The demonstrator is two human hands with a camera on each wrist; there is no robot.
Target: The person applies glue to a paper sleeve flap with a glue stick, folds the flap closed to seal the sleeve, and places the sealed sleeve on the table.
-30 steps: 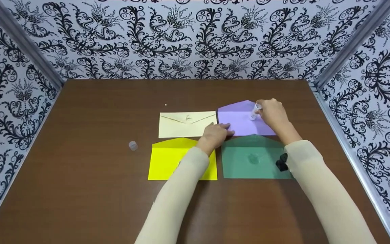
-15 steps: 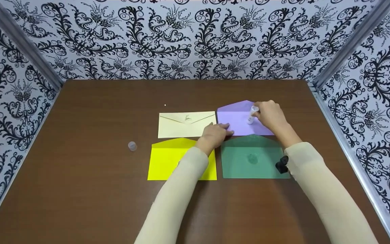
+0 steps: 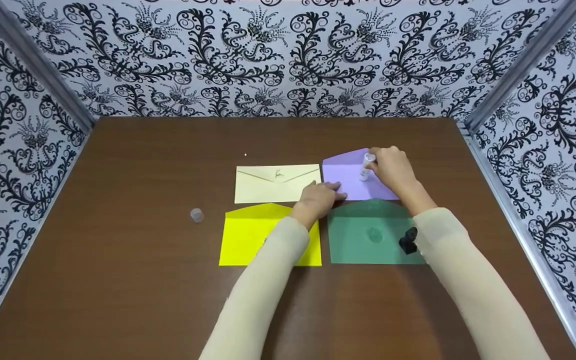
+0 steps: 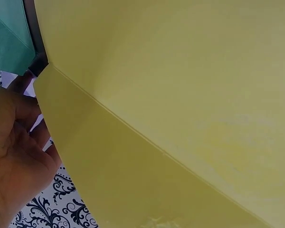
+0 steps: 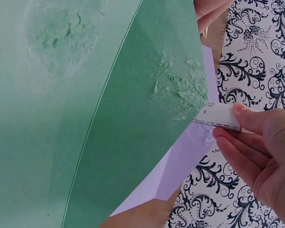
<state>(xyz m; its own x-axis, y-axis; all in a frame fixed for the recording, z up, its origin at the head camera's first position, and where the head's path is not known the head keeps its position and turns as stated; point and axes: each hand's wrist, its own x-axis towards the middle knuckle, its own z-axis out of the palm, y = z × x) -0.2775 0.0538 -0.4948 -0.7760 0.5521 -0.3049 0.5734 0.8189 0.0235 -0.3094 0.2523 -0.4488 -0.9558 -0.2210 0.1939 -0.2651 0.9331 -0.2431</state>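
Note:
My right hand (image 3: 394,167) pinches a white glue stick (image 3: 366,169), held nearly upright with its lower end on the body of the purple envelope (image 3: 340,174). In the right wrist view, thumb and fingers grip the end of the glue stick (image 5: 221,115), and a smear marks the purple flap. My left hand (image 3: 315,199) rests with spread fingers on the purple envelope's near left corner. Its palm side shows in the left wrist view, partly hidden behind the yellow envelope (image 4: 147,114).
A green envelope (image 3: 350,245) with its flap up lies nearer, glue patches on body and flap. Left of it is the yellow envelope (image 3: 245,237), under my left sleeve. A closed cream envelope (image 3: 258,190) lies behind that. A small translucent cap (image 3: 196,215) stands further left.
My right hand has slid the glue stick leftward across the purple envelope, dipping slightly nearer midway. The left hand has stayed in place on the corner.

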